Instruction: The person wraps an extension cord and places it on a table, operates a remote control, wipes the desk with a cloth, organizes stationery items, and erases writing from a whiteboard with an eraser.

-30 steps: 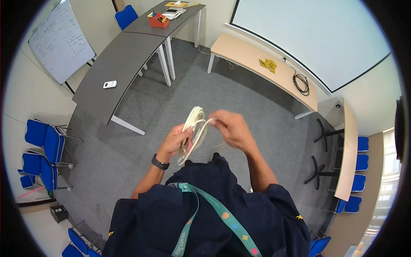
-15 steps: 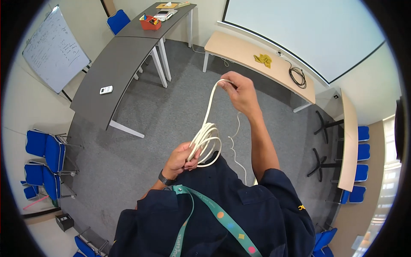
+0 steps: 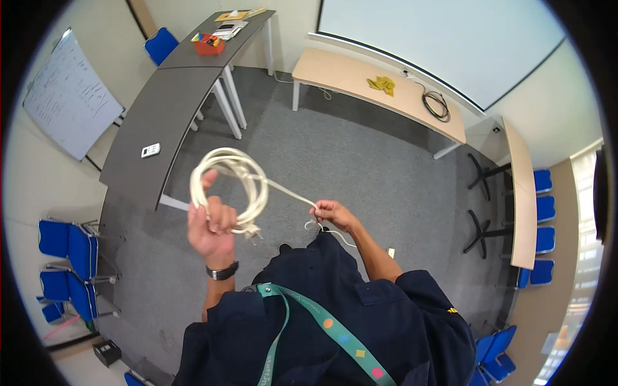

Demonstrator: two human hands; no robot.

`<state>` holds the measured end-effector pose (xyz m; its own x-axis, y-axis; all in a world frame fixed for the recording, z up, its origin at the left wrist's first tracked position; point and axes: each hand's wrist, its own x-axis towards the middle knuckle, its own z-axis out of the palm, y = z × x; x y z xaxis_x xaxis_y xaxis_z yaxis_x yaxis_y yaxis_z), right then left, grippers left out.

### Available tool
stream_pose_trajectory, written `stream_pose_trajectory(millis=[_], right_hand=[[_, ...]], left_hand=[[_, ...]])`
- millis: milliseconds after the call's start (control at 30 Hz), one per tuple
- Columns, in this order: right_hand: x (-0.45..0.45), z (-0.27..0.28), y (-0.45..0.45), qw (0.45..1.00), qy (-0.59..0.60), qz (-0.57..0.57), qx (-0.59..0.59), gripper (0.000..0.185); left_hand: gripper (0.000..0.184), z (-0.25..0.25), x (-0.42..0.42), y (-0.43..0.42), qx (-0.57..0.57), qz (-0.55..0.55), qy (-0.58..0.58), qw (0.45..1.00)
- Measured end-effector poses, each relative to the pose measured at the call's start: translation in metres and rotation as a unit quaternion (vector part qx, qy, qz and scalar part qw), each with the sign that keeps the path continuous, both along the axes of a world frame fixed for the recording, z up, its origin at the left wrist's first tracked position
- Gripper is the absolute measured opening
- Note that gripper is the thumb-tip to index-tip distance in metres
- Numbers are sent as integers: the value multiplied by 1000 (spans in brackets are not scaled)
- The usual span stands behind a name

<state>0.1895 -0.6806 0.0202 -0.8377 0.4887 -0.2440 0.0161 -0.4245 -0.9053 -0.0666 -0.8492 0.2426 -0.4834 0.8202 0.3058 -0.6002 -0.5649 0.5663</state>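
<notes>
Now gripping coiled cable (image 3: pixel 261 196) raised in left hand (image 3: pixel 212 226), out over dark desk's (image 3: pixel 138 116) near end. Pinching its strand in right hand (image 3: pixel 332 213), lowered since, well apart. Leaves span between nearly straight, with more trailing beyond right hand.

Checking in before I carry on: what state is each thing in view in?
White cord: partly coiled, one length trailing loose
Left hand: closed on the coils
Right hand: pinching the loose length
Black cable: coiled
Yellow cloth: crumpled
Red box: open, holding small items
Whiteboard: written on
Screen: blank
</notes>
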Motion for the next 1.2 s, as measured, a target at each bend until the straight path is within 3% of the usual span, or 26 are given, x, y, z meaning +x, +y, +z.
stream_pose_trajectory(millis=[33, 100, 167, 233, 333, 400, 433, 533, 567, 633, 667, 700, 767, 800, 833, 867, 900, 1000, 1200], right_hand=[[9, 1, -8, 1000, -1, -12, 2, 16], [17, 18, -24, 967, -164, 71, 184, 20], [3, 54, -41, 949, -185, 115, 227, 20], [-21, 115, -51, 836, -166, 242, 464, 19], [-46, 189, -47, 807, -183, 220, 517, 20], [-50, 214, -36, 786, -176, 135, 577, 19], [-49, 223, -31, 788, -179, 130, 575, 19], [-44, 232, -19, 814, -166, 109, 546, 31], [-43, 231, -21, 814, -167, 110, 545, 31], [-41, 231, -22, 801, -74, 21, 594, 38], [-41, 230, -22, 792, -44, -8, 608, 41], [-45, 228, -18, 727, 34, -16, 686, 42], [-50, 211, -17, 651, 114, -25, 750, 44], [-52, 191, -16, 811, 79, 98, 571, 42], [-55, 190, -18, 910, 37, 218, 351, 40], [-51, 192, -18, 920, -9, 230, 316, 27], [-51, 193, -17, 919, -7, 237, 314, 27], [-56, 196, -21, 938, -28, 57, 342, 16], [-67, 197, -8, 908, -66, -22, 413, 16]], left_hand=[[57, 3, -6, 2, -11, 17, 44, 999], [53, 4, -13, 8, -85, 32, 115, 989], [51, -11, -11, 18, -222, 21, 190, 956], [44, -35, -2, 30, -290, -54, 279, 914], [35, -75, 21, 36, -311, -130, 332, 881], [27, -97, 26, 34, -314, -271, 291, 862], [27, -93, 27, 33, -313, -276, 293, 860], [19, -67, 25, 24, -268, -427, 40, 863], [19, -64, 25, 22, -268, -427, 39, 863], [27, -60, 27, 18, -275, -332, 304, 849], [29, -54, 30, 18, -262, -302, 340, 851], [29, -49, 27, 17, -262, -302, 339, 852], [18, -37, 17, 15, -259, -358, 359, 822], [14, -27, 16, 14, -280, -381, 321, 821], [14, -27, 15, 15, -282, -377, 320, 822], [16, -29, 14, 16, -291, -335, 329, 833], [19, -31, 12, 16, -302, -293, 336, 843], [32, -39, 7, 24, -312, -238, 295, 871], [20, -41, 12, 32, -264, -238, 178, 918]])
